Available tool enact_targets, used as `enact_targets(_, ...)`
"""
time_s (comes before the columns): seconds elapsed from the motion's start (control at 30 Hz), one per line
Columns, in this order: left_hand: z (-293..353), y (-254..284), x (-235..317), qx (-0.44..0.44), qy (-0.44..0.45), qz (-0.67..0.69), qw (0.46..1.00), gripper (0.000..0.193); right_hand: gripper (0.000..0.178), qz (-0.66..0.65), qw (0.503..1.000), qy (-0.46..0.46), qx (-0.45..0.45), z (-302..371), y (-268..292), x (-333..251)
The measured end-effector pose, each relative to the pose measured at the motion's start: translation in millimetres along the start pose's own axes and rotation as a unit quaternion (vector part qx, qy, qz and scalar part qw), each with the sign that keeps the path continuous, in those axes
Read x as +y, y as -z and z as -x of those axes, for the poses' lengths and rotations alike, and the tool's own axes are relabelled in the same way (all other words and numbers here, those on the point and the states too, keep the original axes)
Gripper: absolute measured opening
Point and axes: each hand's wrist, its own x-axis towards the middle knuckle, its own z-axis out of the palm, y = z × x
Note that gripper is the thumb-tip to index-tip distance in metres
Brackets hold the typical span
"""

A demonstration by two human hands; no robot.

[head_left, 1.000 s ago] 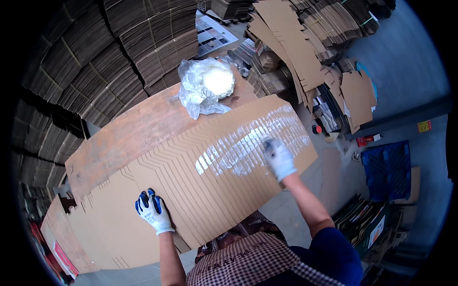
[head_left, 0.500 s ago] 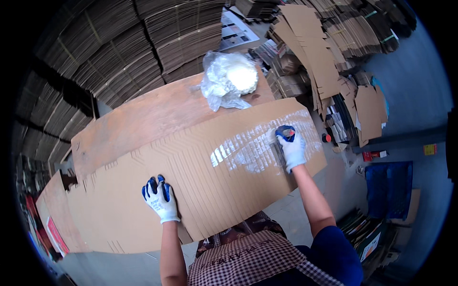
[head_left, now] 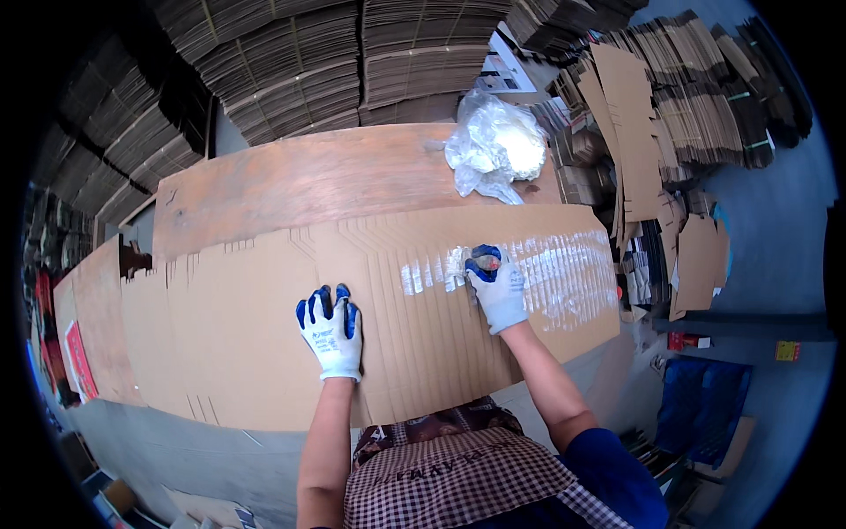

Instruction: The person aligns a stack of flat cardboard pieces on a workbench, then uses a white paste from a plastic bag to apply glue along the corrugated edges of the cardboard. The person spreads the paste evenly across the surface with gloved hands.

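Observation:
Fanned-out cardboard sheets (head_left: 231, 335) overlap across the table, their stepped edges forming a row of narrow strips. White paste (head_left: 564, 273) coats many strips on the right, with patches farther left. My right hand (head_left: 499, 286), in a white glove with blue fingertips, is closed around a small brush-like tool (head_left: 486, 263), mostly hidden by the fingers, with a reddish spot on it. It works at the left part of the paste. My left hand (head_left: 331, 333), gloved alike, lies with fingers spread on the bare cardboard, pressing on it.
Beyond the sheets, a clear plastic bag (head_left: 480, 145) holding a white mass rests on the wooden table (head_left: 300, 176). Tall stacks of bundled cardboard (head_left: 291, 70) stand behind. More cardboard pieces (head_left: 630, 132) lean at the right, near a blue plastic crate (head_left: 701, 406).
My right hand has moved left along the strips with the tool, and white paste now shows on more strips at the right. My left hand stays on the cardboard; the whole view has shifted.

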Motion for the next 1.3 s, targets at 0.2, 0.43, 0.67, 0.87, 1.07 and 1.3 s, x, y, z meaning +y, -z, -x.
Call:
enact_targets(0.2,-2.2,0.1,1.5,-0.002,0.006,0.015,1.0,0.033,0.042,0.056,0.991,0.07,-0.104,4.0,-30.0,-39.7)
enact_targets(0.43,-1.6,6.2,-5.4,-0.011,0.023,0.041,0.999,0.033,0.037,-0.071,0.98,0.08,-0.169,4.3,-44.8,-81.7)
enact_targets(0.67,-0.5,5.4,-8.8,0.0,0.024,0.046,0.999,0.036,0.037,0.062,0.98,0.069,-0.176,-1.7,-69.8,-109.2)
enact_targets(0.87,-1.7,6.0,-8.8,-0.003,0.024,0.055,0.998,0.036,0.039,0.1,0.974,0.102,-0.173,5.6,-75.6,-107.7)
enact_targets(1.07,0.7,4.1,-9.5,-0.008,0.026,0.059,0.998,0.038,0.035,0.014,0.975,0.09,-0.2,34.2,-68.4,-93.1)
enact_targets(1.3,1.7,5.6,-10.1,-0.009,0.026,0.054,0.998,0.038,0.034,0.005,0.971,0.109,-0.211,68.2,-54.6,-101.1)
